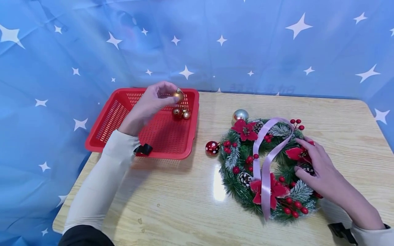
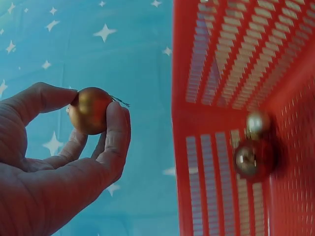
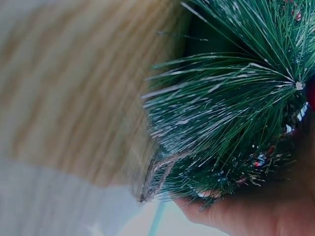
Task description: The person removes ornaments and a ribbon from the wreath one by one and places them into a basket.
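My left hand (image 1: 150, 104) pinches a matte gold bauble (image 1: 179, 96) between thumb and fingers, over the back right part of the red basket. In the left wrist view the same gold bauble (image 2: 90, 111) shows with a thin green loop at its top. My right hand (image 1: 321, 171) grips the right side of a green Christmas wreath (image 1: 234, 184). A pale purple ribbon (image 1: 267, 171) loops across the wreath, among red flowers, berries and pinecones. In the right wrist view, frosted needles (image 3: 216, 98) fill the area beside the hand.
The red basket (image 1: 194, 123) stands at the table's left back. Inside it lie a dark red bauble (image 1: 176, 113) and a small pale gold bauble (image 1: 186, 115). A red dotted bauble (image 1: 212, 148) and a silvery bauble (image 1: 240, 114) lie beside the wreath. A blue starred cloth (image 1: 261, 44) hangs behind.
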`<state>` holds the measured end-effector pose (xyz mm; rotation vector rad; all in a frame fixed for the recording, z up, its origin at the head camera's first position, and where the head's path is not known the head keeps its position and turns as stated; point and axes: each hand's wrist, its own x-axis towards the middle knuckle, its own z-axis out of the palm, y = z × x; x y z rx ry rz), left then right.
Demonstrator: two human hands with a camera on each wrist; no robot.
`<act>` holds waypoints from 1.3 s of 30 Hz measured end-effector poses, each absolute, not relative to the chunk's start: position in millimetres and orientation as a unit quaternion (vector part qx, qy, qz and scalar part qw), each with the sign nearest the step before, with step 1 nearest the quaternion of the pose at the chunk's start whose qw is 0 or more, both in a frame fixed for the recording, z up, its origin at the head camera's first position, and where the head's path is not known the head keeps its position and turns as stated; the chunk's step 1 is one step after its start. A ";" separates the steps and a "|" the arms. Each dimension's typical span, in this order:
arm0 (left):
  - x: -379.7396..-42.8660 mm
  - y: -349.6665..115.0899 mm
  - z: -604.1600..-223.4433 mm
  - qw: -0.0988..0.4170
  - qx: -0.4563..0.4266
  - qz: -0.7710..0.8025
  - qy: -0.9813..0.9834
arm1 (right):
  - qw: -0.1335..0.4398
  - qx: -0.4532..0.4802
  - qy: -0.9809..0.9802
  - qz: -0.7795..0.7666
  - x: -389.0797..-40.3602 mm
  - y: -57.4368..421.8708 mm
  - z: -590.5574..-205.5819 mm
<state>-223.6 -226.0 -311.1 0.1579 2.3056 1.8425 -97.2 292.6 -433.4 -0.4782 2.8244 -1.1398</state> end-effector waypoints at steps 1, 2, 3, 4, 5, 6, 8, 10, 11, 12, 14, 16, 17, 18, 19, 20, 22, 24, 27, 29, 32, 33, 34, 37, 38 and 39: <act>-225.9 -229.2 -312.1 0.093 0.050 0.622 0.776 | 0.029 -0.155 0.915 -0.370 -97.0 292.5 -433.4; -228.4 -232.3 -313.4 0.094 0.047 0.624 0.774 | 0.030 -0.155 0.915 -0.370 -96.8 292.4 -433.4; -231.2 -235.3 -314.8 0.094 0.045 0.625 0.773 | 0.031 -0.154 0.916 -0.370 -96.8 292.2 -433.6; -234.2 -237.9 -316.0 0.094 0.042 0.627 0.772 | 0.031 -0.153 0.916 -0.370 -96.6 292.0 -433.3; -237.1 -240.3 -317.2 0.096 0.040 0.630 0.770 | 0.033 -0.151 0.916 -0.369 -96.5 291.7 -433.1; -239.9 -242.5 -318.4 0.097 0.038 0.629 0.770 | 0.034 -0.150 0.917 -0.368 -96.5 291.4 -432.8; -245.3 -247.2 -321.5 0.097 0.030 0.631 0.769 | 0.038 -0.148 0.918 -0.367 -97.2 290.1 -432.9; -250.6 -251.0 -324.2 0.097 0.020 0.629 0.771 | 0.040 -0.147 0.918 -0.366 -97.9 289.3 -432.7; -252.8 -252.2 -325.2 0.098 0.017 0.626 0.773 | 0.041 -0.146 0.919 -0.364 -97.9 289.2 -432.3; -254.9 -253.8 -326.7 0.101 0.011 0.624 0.775 | 0.041 -0.145 0.919 -0.363 -97.8 289.2 -432.0; -259.3 -256.8 -330.5 0.111 0.001 0.623 0.774 | 0.042 -0.144 0.920 -0.362 -97.1 289.7 -432.2; -262.8 -259.5 -335.0 0.124 -0.009 0.614 0.779 | 0.039 -0.143 0.920 -0.362 -96.0 290.6 -431.8; -264.4 -261.2 -337.5 0.132 -0.015 0.607 0.784 | 0.038 -0.142 0.920 -0.363 -95.5 291.1 -431.7; -266.2 -263.7 -341.0 0.138 -0.019 0.601 0.787 | 0.037 -0.143 0.919 -0.365 -95.2 291.4 -431.7; -267.8 -266.2 -344.9 0.143 -0.021 0.600 0.787 | 0.036 -0.143 0.919 -0.366 -95.0 291.6 -431.6; -268.9 -268.6 -348.2 0.147 -0.023 0.596 0.789 | 0.035 -0.143 0.918 -0.367 -95.0 291.7 -431.2; -271.2 -273.9 -354.4 0.155 -0.027 0.591 0.792 | 0.034 -0.145 0.918 -0.368 -95.2 291.2 -429.7; -273.8 -277.2 -359.6 0.159 -0.031 0.584 0.796 | 0.035 -0.144 0.918 -0.369 -95.6 291.0 -427.9; -274.7 -282.7 -362.4 0.171 -0.041 0.561 0.809 | 0.037 -0.146 0.917 -0.370 -97.6 288.7 -425.4; -276.5 -284.1 -365.4 0.180 -0.044 0.540 0.821 | 0.038 -0.145 0.917 -0.369 -98.1 289.0 -424.6; -279.5 -285.3 -371.3 0.199 -0.046 0.519 0.830 | 0.041 -0.141 0.919 -0.366 -97.3 290.4 -424.8; -280.7 -285.9 -373.6 0.203 -0.047 0.510 0.835 | 0.042 -0.140 0.920 -0.364 -96.9 290.9 -425.5; -281.6 -286.4 -375.8 0.208 -0.049 0.500 0.839 | 0.042 -0.140 0.921 -0.362 -96.6 291.3 -426.4; -283.8 -289.0 -381.5 0.219 -0.058 0.474 0.851 | 0.042 -0.140 0.921 -0.361 -96.5 291.2 -427.7; -284.3 -290.1 -382.7 0.221 -0.061 0.466 0.855 | 0.041 -0.142 0.920 -0.362 -97.0 290.9 -428.0; -284.9 -291.1 -384.2 0.221 -0.064 0.462 0.856 | 0.040 -0.144 0.919 -0.364 -97.7 290.5 -428.1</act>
